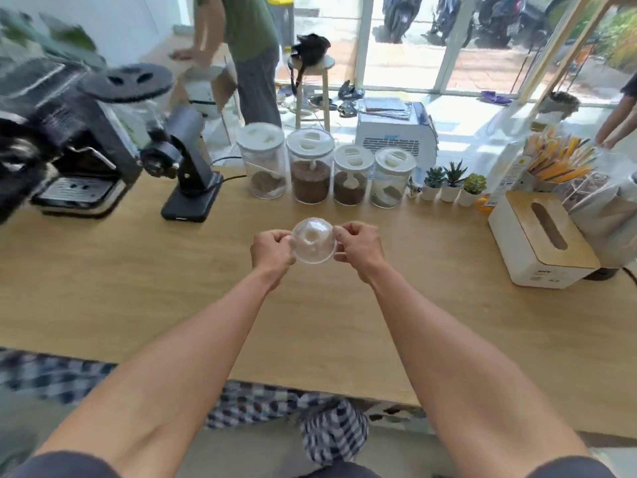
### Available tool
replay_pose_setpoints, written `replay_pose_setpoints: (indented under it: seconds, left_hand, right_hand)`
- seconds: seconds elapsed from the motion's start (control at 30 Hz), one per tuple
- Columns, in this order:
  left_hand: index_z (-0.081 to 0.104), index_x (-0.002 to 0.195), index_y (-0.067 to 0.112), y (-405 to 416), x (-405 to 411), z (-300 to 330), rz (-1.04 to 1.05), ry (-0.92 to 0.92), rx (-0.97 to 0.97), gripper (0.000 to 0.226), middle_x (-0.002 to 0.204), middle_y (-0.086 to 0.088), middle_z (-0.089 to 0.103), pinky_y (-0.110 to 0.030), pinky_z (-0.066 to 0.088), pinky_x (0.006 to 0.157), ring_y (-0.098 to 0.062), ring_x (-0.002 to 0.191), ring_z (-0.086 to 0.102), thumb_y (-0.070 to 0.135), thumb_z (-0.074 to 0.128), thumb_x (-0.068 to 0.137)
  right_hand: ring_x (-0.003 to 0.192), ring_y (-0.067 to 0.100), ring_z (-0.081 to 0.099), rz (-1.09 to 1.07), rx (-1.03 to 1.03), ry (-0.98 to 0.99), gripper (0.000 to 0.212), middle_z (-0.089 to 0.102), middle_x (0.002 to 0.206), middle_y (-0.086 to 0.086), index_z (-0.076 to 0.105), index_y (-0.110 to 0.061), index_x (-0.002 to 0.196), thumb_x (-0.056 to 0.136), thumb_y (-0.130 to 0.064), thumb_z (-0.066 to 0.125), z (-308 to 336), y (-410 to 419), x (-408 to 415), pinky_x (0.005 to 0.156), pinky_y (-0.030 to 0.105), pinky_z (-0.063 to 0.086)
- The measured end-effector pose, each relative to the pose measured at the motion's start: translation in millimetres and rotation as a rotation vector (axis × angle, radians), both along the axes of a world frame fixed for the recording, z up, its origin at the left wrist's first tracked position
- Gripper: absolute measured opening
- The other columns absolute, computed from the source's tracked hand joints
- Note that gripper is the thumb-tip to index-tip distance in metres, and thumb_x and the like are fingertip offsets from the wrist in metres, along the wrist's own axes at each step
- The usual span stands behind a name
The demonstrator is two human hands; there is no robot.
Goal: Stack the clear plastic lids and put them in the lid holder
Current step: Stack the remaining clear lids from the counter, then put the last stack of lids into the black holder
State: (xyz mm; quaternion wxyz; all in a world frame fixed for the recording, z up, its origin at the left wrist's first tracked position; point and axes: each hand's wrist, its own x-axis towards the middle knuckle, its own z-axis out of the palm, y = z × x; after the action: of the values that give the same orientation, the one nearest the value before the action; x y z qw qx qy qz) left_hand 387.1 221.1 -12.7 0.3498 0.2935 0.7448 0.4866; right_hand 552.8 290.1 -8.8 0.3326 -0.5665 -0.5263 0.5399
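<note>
Sitting at the far left of the frame, a blurred black espresso machine (pixel 65 160) occupies the wooden counter (pixel 138 288), and just right of it stands a black coffee grinder (pixel 186 167) on its flat base, a clear hopper with a dark lid (pixel 129 82) above. Behind these, in the upper middle, a person in a green shirt (pixel 251 25) leans beside a wooden stool (pixel 312 88).

Along the back edge of the counter, centre frame, stand four clear canisters with white lids (pixel 325 167) in a row, each holding brown or grey powder.

Below them, at mid-frame, both arms reach forward over the counter. The left hand (pixel 272 251) has its fingers curled, pinching the left rim of a clear plastic dome lid (pixel 313 240); whether this is one lid or several nested ones cannot be told. The right hand (pixel 360 250) pinches the right rim in the same way, thumb and fingers bent round the edge. The lid is held between the two hands above the wood, its dome facing the camera.

Further right, three small potted succulents (pixel 453 182) line the back edge. At the right side a white tissue box with a wooden top (pixel 541 236) rests on the counter, and behind it a clear holder of orange-wrapped straws (pixel 558 160) stands in the upper right.
</note>
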Motion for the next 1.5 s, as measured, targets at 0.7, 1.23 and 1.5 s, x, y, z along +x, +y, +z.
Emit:
replay_pose_setpoints:
  seconds: [0.7, 1.23, 1.5]
  left_hand:
    - [0.074, 0.08, 0.014, -263.4, -414.4, 59.0, 0.374, 0.3, -0.033, 0.03, 0.082, -0.011, 0.074, -0.045, 0.06, 0.068, -0.031, 0.077, 0.071, 0.007, 0.053, 0.1]
    - [0.078, 0.093, 0.013, -317.0, -611.7, 143.0, 0.578, 0.498, -0.018, 0.026, 0.098, -0.004, 0.076, -0.039, 0.062, 0.086, -0.024, 0.094, 0.073, 0.005, 0.054, 0.099]
    - [0.079, 0.106, 0.015, -314.2, -705.5, 156.0, 0.587, 0.467, 0.037, 0.027, 0.106, 0.0, 0.076, -0.034, 0.058, 0.097, -0.017, 0.096, 0.068, 0.002, 0.055, 0.1]
  right_hand:
    - [0.068, 0.021, 0.069, 0.459, 0.087, 0.026, 0.018, 0.072, 0.079, 0.01, 0.075, -0.013, 0.083, 0.098, -0.012, 0.066, 47.7, -203.8, -450.6, 0.073, 0.039, 0.068]
    - [0.088, 0.028, 0.078, 0.754, 0.261, 0.118, 0.015, 0.078, 0.094, 0.01, 0.078, -0.014, 0.099, 0.097, -0.011, 0.064, 118.8, -228.6, -674.5, 0.083, 0.044, 0.067]
    - [0.076, 0.025, 0.071, 0.737, 0.228, 0.115, 0.021, 0.076, 0.082, 0.013, 0.075, -0.017, 0.077, 0.091, -0.005, 0.064, 131.9, -227.0, -758.3, 0.08, 0.037, 0.065]
